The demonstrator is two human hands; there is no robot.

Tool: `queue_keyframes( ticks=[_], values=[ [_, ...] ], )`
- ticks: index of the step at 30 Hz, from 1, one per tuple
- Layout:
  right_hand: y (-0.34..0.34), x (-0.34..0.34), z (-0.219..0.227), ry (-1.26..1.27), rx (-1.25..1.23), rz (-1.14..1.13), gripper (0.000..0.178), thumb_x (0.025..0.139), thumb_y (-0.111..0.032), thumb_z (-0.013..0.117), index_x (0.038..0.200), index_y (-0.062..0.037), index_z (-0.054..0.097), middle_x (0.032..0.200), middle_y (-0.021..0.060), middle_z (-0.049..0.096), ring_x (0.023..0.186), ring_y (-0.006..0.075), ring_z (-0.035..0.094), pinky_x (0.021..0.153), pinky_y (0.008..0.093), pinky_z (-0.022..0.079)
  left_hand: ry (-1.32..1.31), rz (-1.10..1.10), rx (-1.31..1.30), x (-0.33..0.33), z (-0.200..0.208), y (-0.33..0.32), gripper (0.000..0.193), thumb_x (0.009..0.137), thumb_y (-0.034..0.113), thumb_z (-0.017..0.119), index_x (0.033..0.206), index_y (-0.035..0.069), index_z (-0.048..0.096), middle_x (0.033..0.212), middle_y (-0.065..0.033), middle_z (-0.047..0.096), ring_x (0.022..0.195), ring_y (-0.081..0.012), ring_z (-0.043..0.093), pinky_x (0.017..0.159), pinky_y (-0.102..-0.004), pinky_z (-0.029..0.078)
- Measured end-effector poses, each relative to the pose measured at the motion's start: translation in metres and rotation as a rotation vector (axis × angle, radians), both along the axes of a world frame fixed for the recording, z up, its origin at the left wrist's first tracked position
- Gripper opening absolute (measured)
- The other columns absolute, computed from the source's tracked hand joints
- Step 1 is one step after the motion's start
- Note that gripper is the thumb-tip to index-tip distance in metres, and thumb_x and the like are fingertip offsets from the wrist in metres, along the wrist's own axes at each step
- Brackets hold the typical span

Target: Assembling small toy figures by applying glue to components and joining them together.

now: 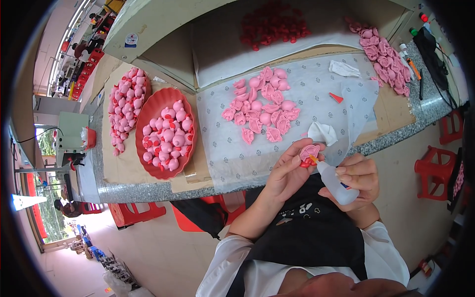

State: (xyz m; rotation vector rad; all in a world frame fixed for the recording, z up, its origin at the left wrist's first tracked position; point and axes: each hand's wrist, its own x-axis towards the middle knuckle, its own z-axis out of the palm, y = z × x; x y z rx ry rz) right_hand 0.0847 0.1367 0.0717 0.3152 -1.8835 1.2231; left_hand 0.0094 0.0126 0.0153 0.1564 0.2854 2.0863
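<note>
My left hand [287,173] pinches a small pink and red moulded piece [309,153] between thumb and fingers, its hollow side facing up. Wrapped around a translucent white squeeze bottle [335,183], my right hand [360,179] tilts its orange nozzle onto the pink piece. Whether any liquid comes out is too small to tell. Beyond my hands, loose pink shells and round pink pieces [267,106] lie spread on white printed paper [217,143]. A crumpled white cloth [321,132] rests just past my left fingertips.
At the left stands a red scalloped tray [140,123] of pink and red figures, beside another heaped pile [127,106]. More pink shells [386,62] are piled at the far right. Red pieces [272,24] lie under the shelf. Red stools [435,171] stand around the bench.
</note>
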Motion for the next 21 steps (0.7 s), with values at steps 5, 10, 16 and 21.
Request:
queue_keyframes(
  ticks=[5,10,16,21],
  values=[
    [-0.0018,-0.0024,0.0015,0.016,-0.040,-0.030,0.047,0.044,-0.003,0.079,0.083,-0.0045,0.051,0.079,0.0083,0.053,0.056,0.0172,0.052,0.047,0.0246,0.041,0.000,-0.009,0.002,-0.0003,-0.0010,-0.0010,0.041,0.078,0.017,0.052,0.116,0.006,0.041,0.116,-0.0159,0.043,0.102,-0.0237,0.044,0.090,-0.0330,0.031],
    [-0.0020,-0.0011,0.0000,0.014,-0.014,-0.021,0.047,0.044,-0.002,0.079,0.082,-0.0041,0.051,0.078,0.0085,0.053,0.055,0.0174,0.052,0.046,0.0243,0.041,0.023,-0.005,-0.006,-0.0006,-0.0015,-0.0009,0.040,0.079,0.016,0.051,0.116,0.006,0.040,0.116,-0.0160,0.043,0.102,-0.0232,0.044,0.090,-0.0329,0.030],
    [0.0008,-0.0021,-0.0018,0.028,-0.004,-0.055,0.047,0.044,-0.003,0.079,0.082,-0.0038,0.052,0.078,0.0094,0.053,0.055,0.0175,0.052,0.046,0.0242,0.041,0.026,0.002,-0.073,-0.0004,-0.0052,-0.0023,0.043,0.076,0.018,0.052,0.116,0.009,0.040,0.116,-0.0184,0.041,0.102,-0.0273,0.044,0.090,-0.0375,0.032],
    [0.0023,-0.0001,-0.0004,0.014,-0.004,-0.087,0.047,0.044,-0.003,0.079,0.082,-0.0037,0.052,0.077,0.0098,0.054,0.055,0.0177,0.052,0.046,0.0246,0.041,0.021,0.018,-0.059,-0.0015,-0.0050,-0.0024,0.043,0.076,0.017,0.051,0.117,0.010,0.041,0.118,-0.0184,0.040,0.104,-0.0269,0.043,0.090,-0.0366,0.031]
  ],
)
